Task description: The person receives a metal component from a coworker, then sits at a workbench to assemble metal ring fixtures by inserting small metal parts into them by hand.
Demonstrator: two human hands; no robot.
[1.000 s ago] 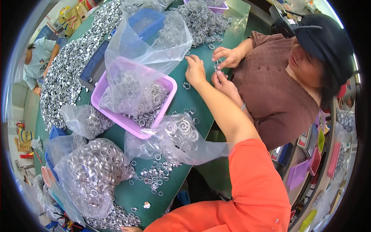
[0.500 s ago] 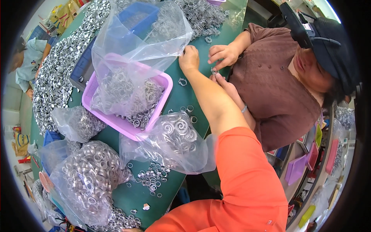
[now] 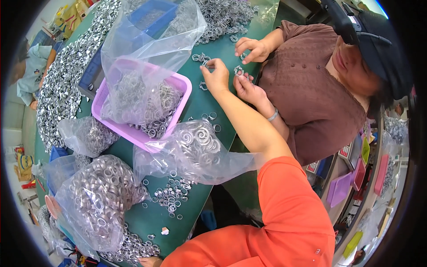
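Note:
My right hand (image 3: 216,76) reaches across the green table, thumb and fingers curled together at a small cluster of silver metal rings (image 3: 201,57). One ring seems to sit between the fingertips. Only part of my left hand (image 3: 149,261) shows at the lower edge, by a heap of small rings (image 3: 129,247); its fingers are mostly hidden. Across from my right hand, a co-worker's hand (image 3: 250,89) holds several linked rings (image 3: 239,70), while their other hand (image 3: 251,48) pinches a ring. Another loose ring piece (image 3: 203,86) lies below my right wrist.
A pink basket (image 3: 187,95) holds a clear bag of rings. Bags of spiral pieces (image 3: 200,140) and of rings (image 3: 100,191) lie nearer. Silver parts (image 3: 64,84) spread along the far left; a ring heap (image 3: 227,18) and blue tray (image 3: 151,18) stand at the back.
My right hand has moved slightly left and down, its fingers now curled at the ring cluster. The co-worker's hands have parted, showing linked rings. My left hand shows slightly more.

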